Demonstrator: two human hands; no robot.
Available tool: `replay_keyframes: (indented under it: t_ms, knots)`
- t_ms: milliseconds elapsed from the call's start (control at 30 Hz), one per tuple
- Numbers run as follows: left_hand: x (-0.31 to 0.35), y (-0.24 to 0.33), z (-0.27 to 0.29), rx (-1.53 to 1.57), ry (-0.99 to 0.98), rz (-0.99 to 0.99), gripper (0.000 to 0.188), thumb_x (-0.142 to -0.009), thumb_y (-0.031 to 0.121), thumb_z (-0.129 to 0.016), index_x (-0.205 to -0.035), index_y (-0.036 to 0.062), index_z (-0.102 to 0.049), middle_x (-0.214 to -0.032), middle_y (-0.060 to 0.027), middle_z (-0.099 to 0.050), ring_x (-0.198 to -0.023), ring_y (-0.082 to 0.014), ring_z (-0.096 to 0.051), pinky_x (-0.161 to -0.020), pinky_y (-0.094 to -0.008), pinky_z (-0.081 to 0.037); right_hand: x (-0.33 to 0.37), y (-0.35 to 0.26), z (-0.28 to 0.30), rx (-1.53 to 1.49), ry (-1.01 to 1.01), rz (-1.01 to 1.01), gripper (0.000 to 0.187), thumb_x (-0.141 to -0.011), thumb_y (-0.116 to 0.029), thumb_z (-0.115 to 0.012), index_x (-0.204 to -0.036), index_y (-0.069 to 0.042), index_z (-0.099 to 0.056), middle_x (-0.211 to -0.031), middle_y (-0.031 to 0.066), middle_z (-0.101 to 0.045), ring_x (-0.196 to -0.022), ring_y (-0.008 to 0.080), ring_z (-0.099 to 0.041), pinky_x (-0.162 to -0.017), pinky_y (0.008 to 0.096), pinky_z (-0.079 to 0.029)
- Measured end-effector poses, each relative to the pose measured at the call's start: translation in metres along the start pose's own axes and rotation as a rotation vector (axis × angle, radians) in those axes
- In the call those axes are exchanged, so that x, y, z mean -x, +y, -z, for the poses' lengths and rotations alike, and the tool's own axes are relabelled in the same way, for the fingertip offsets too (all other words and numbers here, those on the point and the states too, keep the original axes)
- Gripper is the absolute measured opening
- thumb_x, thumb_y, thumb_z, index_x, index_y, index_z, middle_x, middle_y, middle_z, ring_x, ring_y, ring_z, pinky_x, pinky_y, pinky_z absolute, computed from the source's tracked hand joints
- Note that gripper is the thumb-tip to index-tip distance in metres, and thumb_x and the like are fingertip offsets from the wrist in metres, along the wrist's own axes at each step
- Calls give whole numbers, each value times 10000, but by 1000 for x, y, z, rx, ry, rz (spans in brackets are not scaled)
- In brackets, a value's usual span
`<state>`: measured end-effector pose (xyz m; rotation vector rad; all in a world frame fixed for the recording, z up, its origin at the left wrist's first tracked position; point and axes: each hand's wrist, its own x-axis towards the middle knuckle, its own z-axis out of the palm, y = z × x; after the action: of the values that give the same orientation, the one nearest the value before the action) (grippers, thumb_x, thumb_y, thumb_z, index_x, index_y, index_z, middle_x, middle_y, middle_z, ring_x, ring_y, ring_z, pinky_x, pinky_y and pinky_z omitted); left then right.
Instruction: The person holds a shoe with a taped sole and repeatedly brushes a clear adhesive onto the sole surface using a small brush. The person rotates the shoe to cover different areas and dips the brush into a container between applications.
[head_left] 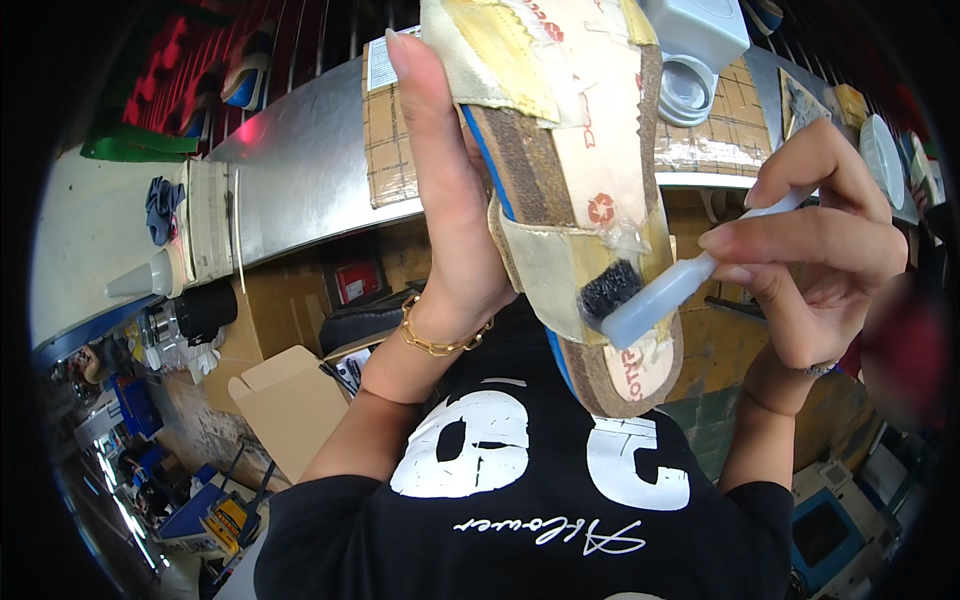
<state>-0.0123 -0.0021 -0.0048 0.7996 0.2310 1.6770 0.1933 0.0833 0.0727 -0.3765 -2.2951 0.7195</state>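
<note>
My left hand [455, 215] holds up a sandal [560, 190] by its left edge, with the thumb raised alongside. The sandal has a brown cork edge, a blue layer beneath, a pale insole with red print, and wide cream straps with yellowish film on them. In my right hand [820, 250], the fingers pinch the whitish plastic handle of a small brush [655, 305]. Its black bristles touch the lower strap. The palm side of my left hand and the sandal's underside are hidden.
A metal bench [300, 150] runs behind the sandal, with a cardboard sheet [395, 150] on it. A white plastic container [700, 40] stands at the back right. An open cardboard box [290, 400] is at the lower left. More sandals [245, 80] hang on the rack beyond.
</note>
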Motion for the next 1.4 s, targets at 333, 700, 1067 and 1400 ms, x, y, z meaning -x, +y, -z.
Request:
replay_keyframes:
  t_ms: [333,700,1067,1400]
  knots:
    - [4,8,-21,-366,372,-101,779,-1017,673,-238,-1499,75,-367,-1465,-103,-487,-1293,-190,-533,-1094,-351,-434,2,-1,0,-218,-111,12,195,-581,-249,-789,-710,-103,-786,-729,65,-560,-686,160,-521,-605,275,-336]
    - [26,2,31,-1243,603,-786,810,-1042,448,-418,-1601,169,96,-1664,-126,-22,-1507,-259,-139,-1238,-428,-114,26,-13,-25,-80,266,-304,234,-614,-5,-799,-844,-48,-802,-753,52,-565,-679,120,-516,-591,243,-364]
    - [-6,4,-23,-1065,999,-803,1027,-893,850,-161,-1584,91,-137,-1639,-122,-171,-1491,-277,-249,-1224,-437,-267,33,-36,-39,309,283,-105,339,-527,-73,-852,-850,-169,-813,-808,39,-595,-699,150,-535,-656,271,-392]
    - [19,20,44,-1355,686,-886,785,-1000,697,-148,-1597,189,-123,-1623,-127,-226,-1445,-280,-346,-1228,-473,-247,27,-13,-26,42,165,-163,229,-605,-147,-807,-832,-114,-812,-855,78,-582,-733,141,-522,-626,252,-357]
